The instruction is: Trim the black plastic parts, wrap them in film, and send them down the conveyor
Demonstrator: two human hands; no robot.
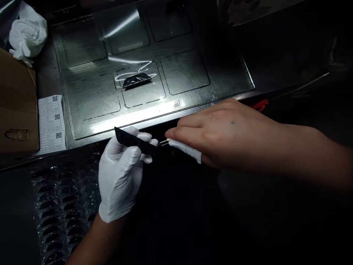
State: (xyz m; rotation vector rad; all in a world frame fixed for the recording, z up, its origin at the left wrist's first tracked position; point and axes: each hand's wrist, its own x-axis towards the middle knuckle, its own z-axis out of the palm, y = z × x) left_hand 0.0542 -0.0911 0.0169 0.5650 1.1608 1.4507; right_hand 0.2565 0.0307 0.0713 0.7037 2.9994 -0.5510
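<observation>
My left hand (118, 176), in a white glove, is closed around a dark, flat, slanted-edge plastic piece (134, 140), held tilted between thumb and fingers. From the right, my bare right hand (217, 132) pinches thin metal tweezers (163, 142), whose tips meet the right end of the piece. A white cloth finger cover (186, 150) wraps one digit of that hand. Most of the tweezers is hidden inside my right hand. Beyond both hands, a similar black piece in clear film (137, 80) lies on the metal plate (184, 99).
A cardboard box (18, 106) stands at the left beside a stack of printed labels (51, 125). Behind it sits a crumpled white glove (29, 31). Several black pieces in clear packaging (59, 213) fill the lower left. A red-tipped item (260, 105) lies past my right wrist.
</observation>
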